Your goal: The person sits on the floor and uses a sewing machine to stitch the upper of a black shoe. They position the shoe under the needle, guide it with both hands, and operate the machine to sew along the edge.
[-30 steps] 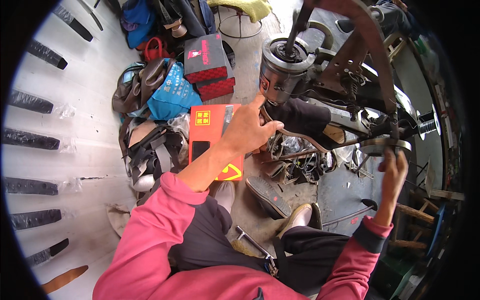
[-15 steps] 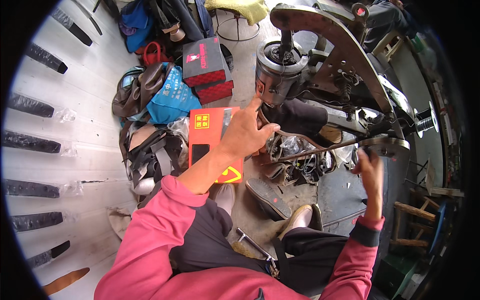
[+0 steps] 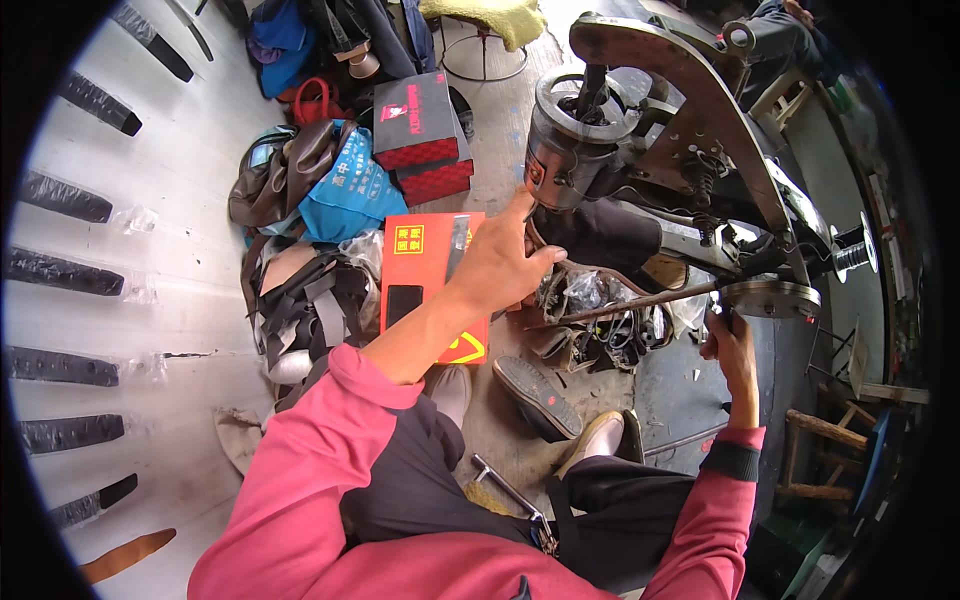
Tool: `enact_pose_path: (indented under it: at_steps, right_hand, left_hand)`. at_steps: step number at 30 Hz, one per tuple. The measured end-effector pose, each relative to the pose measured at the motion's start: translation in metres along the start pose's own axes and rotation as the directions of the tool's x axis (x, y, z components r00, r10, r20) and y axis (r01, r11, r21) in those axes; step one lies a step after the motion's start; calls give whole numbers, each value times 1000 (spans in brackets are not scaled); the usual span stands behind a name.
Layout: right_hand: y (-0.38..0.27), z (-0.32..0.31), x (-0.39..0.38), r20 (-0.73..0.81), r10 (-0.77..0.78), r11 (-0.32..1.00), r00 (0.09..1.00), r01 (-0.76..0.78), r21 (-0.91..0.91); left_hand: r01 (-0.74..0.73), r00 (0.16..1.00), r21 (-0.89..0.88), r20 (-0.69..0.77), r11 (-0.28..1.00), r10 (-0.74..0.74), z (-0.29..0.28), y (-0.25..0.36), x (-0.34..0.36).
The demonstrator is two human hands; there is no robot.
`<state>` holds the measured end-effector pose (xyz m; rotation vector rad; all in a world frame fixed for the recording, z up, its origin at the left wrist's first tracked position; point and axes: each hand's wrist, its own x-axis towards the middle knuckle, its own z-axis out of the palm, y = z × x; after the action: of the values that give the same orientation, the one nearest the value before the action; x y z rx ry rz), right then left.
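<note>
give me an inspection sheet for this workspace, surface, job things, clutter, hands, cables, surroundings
surface: grey floor, scuffed
job's things: dark shoe beneath the cylinder of a metal machine
clutter: red box, blue bag, tangled straps, loose shoe with its sole showing
left hand: at the dark shoe's left end, grip partly hidden
right hand: at the wheel, fingers bent
cables: no power cable made out
surroundings: white panel at left, seated person beyond the machine
</note>
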<state>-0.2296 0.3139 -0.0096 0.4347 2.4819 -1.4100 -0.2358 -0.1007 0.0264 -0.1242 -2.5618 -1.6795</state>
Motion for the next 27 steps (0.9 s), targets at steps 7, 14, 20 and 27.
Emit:
enact_pose_path:
  at_steps: [7,14,20,27]
  right_hand:
    - [-44,-71,-22,-419,-343,929,841,369,-22]
    - [50,-73,27,-453,-84,995,887,98,8]
    - [33,4,15,-112,-51,999,992,49,-20]
    - [13,13,5,-107,-46,999,993,47,10]
  left_hand:
    - [16,998,-38,58,999,-14,0,-2,0]
    - [-121,985,-6,121,993,120,-13,-12,3]
    - [365,884,-643,466,673,-33,-40,-27,17]
    - [238,918,-594,396,769,21,-28,-20,27]
